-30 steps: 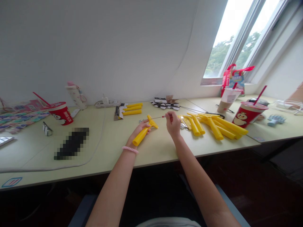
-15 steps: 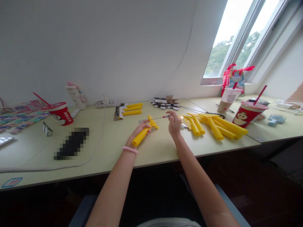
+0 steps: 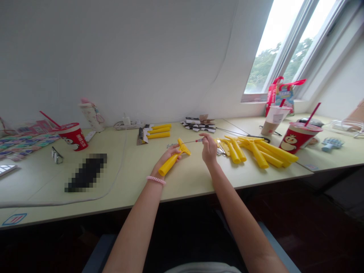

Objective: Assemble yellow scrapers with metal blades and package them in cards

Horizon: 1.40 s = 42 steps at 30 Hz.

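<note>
My left hand [image 3: 168,153] is closed around a yellow plastic scraper handle [image 3: 170,163], its T-shaped head pointing away from me. In my right hand [image 3: 209,149] is a thin screwdriver [image 3: 196,141] with a red-and-clear grip. Its shaft runs left to the scraper's head; whether the tip sits in a screw is too small to tell. Several more yellow scraper handles [image 3: 259,154] lie piled right of my right hand, with metal blades [image 3: 220,148] at the pile's left end. Small metal bits [image 3: 170,145] lie behind my left hand.
Carded yellow scrapers [image 3: 157,132] and black-and-white packaging [image 3: 198,124] lie toward the wall. Red drink cups stand at left [image 3: 72,137] and right [image 3: 297,138]. A pale cable [image 3: 118,178] crosses the table's left side, near a pixelated dark object [image 3: 87,172].
Hardly anything differs. Both hands keep their places with the scraper handle and the screwdriver, shifting only very slightly.
</note>
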Each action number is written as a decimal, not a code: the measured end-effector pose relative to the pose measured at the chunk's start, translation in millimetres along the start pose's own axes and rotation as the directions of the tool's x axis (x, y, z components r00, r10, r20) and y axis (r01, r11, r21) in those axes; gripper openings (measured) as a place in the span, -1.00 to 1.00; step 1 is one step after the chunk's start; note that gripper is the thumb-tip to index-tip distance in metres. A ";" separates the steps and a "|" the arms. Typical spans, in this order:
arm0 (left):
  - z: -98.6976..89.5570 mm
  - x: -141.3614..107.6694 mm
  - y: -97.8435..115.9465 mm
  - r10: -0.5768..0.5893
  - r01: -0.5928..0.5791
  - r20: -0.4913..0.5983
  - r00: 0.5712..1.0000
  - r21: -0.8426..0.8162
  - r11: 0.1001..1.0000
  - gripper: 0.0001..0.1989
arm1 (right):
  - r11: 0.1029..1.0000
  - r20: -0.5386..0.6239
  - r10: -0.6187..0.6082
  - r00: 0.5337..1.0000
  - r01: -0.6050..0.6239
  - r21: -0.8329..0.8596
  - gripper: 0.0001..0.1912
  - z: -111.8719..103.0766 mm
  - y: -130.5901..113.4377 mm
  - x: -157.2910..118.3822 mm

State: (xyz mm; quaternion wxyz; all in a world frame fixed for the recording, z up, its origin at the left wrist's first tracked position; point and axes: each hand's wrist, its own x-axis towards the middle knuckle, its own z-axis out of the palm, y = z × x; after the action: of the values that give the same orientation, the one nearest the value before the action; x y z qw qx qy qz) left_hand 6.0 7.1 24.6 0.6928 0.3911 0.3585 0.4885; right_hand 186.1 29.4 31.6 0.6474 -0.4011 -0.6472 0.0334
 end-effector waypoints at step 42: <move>-2.8 1.1 -0.8 0.003 -0.002 0.026 1.000 -0.044 0.999 -0.47 | 0.999 0.011 0.027 1.000 -0.026 -0.044 -0.75 -1.1 -7.0 -1.6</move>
State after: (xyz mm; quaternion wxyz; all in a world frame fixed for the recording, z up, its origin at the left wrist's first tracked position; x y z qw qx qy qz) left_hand 4.1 8.5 22.5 0.7051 0.3826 0.3382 0.4919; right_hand 183.5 23.3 34.5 0.6342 -0.4235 -0.6462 0.0304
